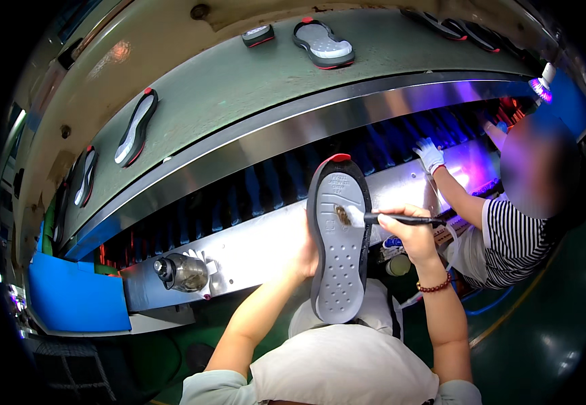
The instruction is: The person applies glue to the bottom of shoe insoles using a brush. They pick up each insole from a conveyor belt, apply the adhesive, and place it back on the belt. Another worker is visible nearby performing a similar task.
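Upright in front of me is a shoe sole (341, 277), grey inside with a black rim and a red tip at its upper end. My left hand (305, 248) grips it by the left edge, its fingers partly hidden behind the sole. In my right hand (414, 236) is a black-handled brush (404, 219), held almost level. Its pale bristles touch the sole's inner face beside a brownish, wet-looking patch (341, 214). A beaded bracelet circles my right wrist.
A green conveyor belt (225, 101) carries several soles, among them one sole (323, 44) at the back. Below runs a metal ledge (266, 239) with a clear bottle (183, 272). Close on the right, a co-worker in a striped top (516, 233) reaches out a gloved hand (430, 155).
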Demonstrator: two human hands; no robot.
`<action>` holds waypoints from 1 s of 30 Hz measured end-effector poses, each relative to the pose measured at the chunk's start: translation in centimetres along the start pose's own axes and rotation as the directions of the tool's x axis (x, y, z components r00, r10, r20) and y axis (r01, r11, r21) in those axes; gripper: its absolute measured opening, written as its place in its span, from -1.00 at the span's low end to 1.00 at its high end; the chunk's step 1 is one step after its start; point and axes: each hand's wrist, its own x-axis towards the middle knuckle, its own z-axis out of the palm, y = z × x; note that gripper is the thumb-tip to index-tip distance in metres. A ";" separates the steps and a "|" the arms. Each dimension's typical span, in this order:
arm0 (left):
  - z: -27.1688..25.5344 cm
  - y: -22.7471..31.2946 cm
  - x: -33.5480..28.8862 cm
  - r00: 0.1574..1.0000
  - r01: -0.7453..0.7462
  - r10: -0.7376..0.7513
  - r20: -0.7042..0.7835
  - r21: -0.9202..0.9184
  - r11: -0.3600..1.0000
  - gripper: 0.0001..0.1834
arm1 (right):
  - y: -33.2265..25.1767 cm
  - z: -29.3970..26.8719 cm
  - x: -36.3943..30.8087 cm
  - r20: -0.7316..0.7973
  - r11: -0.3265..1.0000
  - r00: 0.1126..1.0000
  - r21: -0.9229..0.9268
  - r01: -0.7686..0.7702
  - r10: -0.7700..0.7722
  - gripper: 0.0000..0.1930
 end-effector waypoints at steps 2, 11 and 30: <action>0.4 -0.3 0.2 1.000 0.023 -0.023 -0.014 -0.002 1.000 0.04 | -0.4 0.7 0.8 -0.049 1.000 0.999 0.019 0.023 -0.022 -0.84; 1.6 1.0 -0.1 0.963 -0.141 0.129 -0.236 -0.034 0.989 -0.05 | 1.1 4.3 -3.8 0.407 0.466 0.730 -0.576 0.672 -0.549 -0.84; 5.7 2.4 -1.5 0.930 -0.223 0.255 -0.263 0.146 0.964 -0.07 | -5.4 1.3 -1.4 0.318 0.991 0.943 -0.062 0.122 -0.097 -0.82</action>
